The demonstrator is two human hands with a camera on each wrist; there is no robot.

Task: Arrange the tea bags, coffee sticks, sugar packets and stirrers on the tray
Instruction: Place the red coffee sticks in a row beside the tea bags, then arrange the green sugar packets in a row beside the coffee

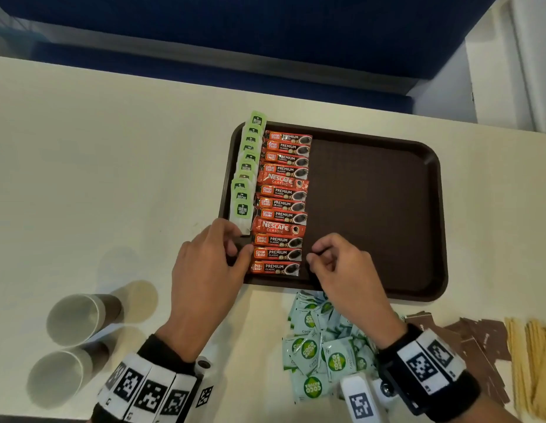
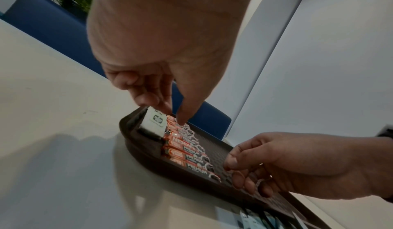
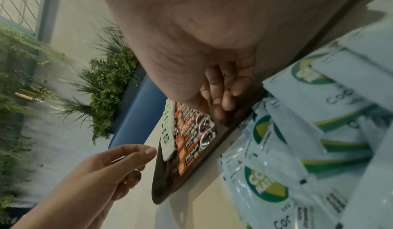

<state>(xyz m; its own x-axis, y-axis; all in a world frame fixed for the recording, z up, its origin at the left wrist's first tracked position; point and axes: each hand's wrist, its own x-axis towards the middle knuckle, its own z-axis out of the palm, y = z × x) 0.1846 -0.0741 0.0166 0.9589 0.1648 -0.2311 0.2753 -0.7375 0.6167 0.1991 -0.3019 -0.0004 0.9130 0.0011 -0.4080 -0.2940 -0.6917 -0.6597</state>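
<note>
1. Head view, nearest edge: sugar packets (image 1: 320,355), green/white, in a loose heap on table (image 1: 98,166) just below the tray, under R wrist. Brown packets (image 1: 479,346) and pale stirrers (image 1: 531,361) further R, off tray. Two paper cups (image 1: 79,319) lie on their sides at L.
2. L hand (image 1: 207,276): at tray's (image 1: 387,209) near-L corner, fingers loosely curled, tips apart; nothing held as far as seen. Thumb tip just beside L end of the two nearest coffee sticks (image 1: 281,203); contact unclear.
3. R hand (image 1: 342,270): over tray's near edge, fingers curled in, thumb and index close together just R of nearest sticks' ends. Whether it pinches anything: can't tell.
4. Coffee sticks: one column, 12 approx, lying crosswise on L part of tray, running near to far btwn the hands and far rim.
5. Tea bags (image 1: 247,169): overlapping column along tray's L rim, just L of sticks; farthest tag pokes past far rim.
6. R half of tray: bare brown surface.
</note>
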